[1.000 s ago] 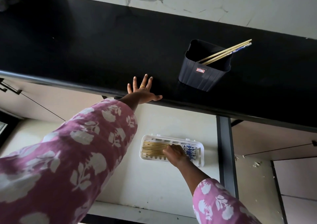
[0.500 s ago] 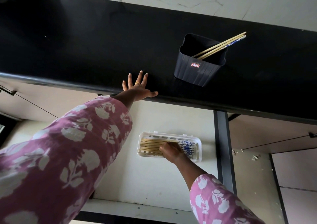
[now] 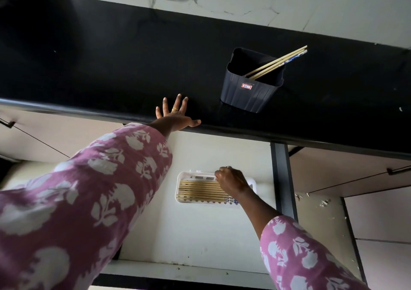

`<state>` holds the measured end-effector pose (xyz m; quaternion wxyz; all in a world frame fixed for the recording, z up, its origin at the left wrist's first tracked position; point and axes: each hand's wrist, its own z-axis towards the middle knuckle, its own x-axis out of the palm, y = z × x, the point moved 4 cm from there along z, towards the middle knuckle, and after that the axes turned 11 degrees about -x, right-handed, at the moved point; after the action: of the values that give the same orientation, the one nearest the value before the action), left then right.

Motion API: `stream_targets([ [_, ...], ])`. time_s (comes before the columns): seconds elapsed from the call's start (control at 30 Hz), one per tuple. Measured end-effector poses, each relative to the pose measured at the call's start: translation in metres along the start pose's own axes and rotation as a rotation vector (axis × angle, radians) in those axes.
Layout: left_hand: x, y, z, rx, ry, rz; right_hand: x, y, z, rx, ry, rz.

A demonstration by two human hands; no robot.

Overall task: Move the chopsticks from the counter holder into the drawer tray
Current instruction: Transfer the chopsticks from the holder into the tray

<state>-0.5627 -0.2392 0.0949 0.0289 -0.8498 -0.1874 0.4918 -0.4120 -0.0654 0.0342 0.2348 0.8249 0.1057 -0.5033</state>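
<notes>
While the right hand [image 3: 233,182] is down in the open drawer [image 3: 200,234], curled over the right end of the white tray [image 3: 184,176], its fingertips lie among the chopsticks in the tray [image 3: 200,190]; whether it pinches one or merely rests on them cannot be told, as the palm side is hidden. Those sticks lie flat, side by side, long axes left–right along the tray.

Left hand [image 3: 175,116]: empty, fingers spread, palm flat on the front edge of the black counter [image 3: 111,67]. Appears to serve as a brace.

Remaining chopsticks [image 3: 278,63]: a few stand in the dark holder [image 3: 251,89] on the counter, leaning up and to the right, tips past the far-right rim. Exact count unclear; two or three.

Key relation: holder sits above and slightly right of the right hand, up over the counter edge, and just right of the left hand. Left hand is nearer. The sticks' free ends point away from both hands, so a reach likely has to go past the holder's rim to close on the shafts.

Judgement: task mostly done; last batch pending.
</notes>
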Motion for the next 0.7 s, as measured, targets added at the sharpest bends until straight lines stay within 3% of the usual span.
stream_targets([
  [0.17, 0.003, 0.005, -0.005, -0.013, 0.017, -0.007, -0.056, -0.007, -0.008, -0.036, -0.391, -0.247],
  [0.33, 0.001, 0.004, -0.009, -0.011, 0.033, -0.017, -0.136, -0.024, -0.020, 0.002, -0.886, -0.254],
  [0.47, -0.001, 0.000, -0.013, -0.005, 0.035, -0.014, -0.191, -0.046, -0.034, 0.149, -1.215, -0.169],
  [0.53, -0.002, -0.003, -0.014, -0.001, 0.036, -0.012, -0.215, -0.061, -0.037, 0.242, -1.304, -0.067],
  [0.7, -0.003, -0.002, -0.013, -0.009, 0.025, -0.008, -0.252, -0.111, -0.029, 0.545, -1.340, 0.292],
])
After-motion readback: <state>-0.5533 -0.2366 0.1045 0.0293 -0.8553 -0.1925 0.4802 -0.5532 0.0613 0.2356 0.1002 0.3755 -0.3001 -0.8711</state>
